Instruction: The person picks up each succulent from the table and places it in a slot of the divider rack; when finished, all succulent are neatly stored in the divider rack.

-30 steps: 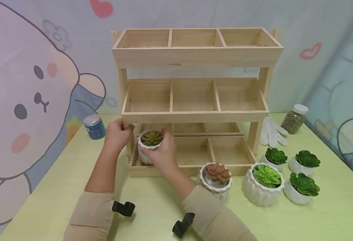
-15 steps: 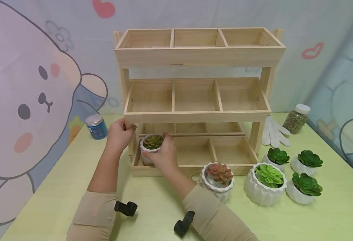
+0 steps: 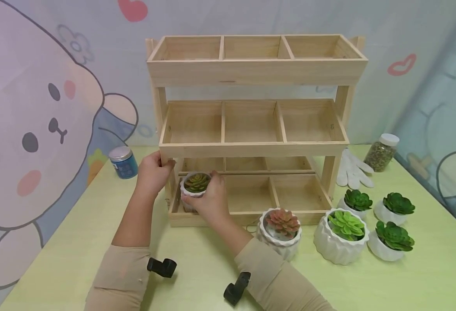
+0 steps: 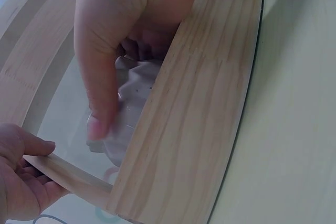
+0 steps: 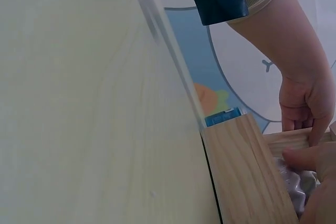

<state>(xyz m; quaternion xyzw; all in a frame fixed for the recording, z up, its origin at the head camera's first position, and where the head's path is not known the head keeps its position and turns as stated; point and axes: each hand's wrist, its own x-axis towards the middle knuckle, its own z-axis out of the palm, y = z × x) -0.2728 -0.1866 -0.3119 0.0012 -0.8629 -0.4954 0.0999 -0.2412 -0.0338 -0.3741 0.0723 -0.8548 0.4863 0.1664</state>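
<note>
My right hand (image 3: pixel 213 198) grips a white ridged pot (image 4: pixel 137 90) by its rim and side. In the pot sits a dark green succulent (image 3: pixel 196 183) with reddish tones. The pot stands in the left compartment of the bottom tray, partly hidden behind the tray's front board (image 3: pixel 208 220). My left hand (image 3: pixel 152 175) holds the left upright of the three-tier wooden rack (image 3: pixel 256 149), just under the middle tray. In the left wrist view, that hand's thumb and fingers (image 4: pixel 26 179) close round the post. The right wrist view shows the pot's ridged side beside the front board.
In front of the rack stand a pinkish succulent in a white pot (image 3: pixel 278 233) and a bright green one (image 3: pixel 341 237). Several dark green potted succulents (image 3: pixel 391 242) are at the right. Behind them lie white gloves (image 3: pixel 352 170) and a jar (image 3: pixel 381 153). A blue jar (image 3: pixel 123 163) stands left.
The potted succulent has dropped slightly lower in the bottom left compartment, with my right hand still on it. My left hand keeps its hold on the post. The head view has shifted a little.
</note>
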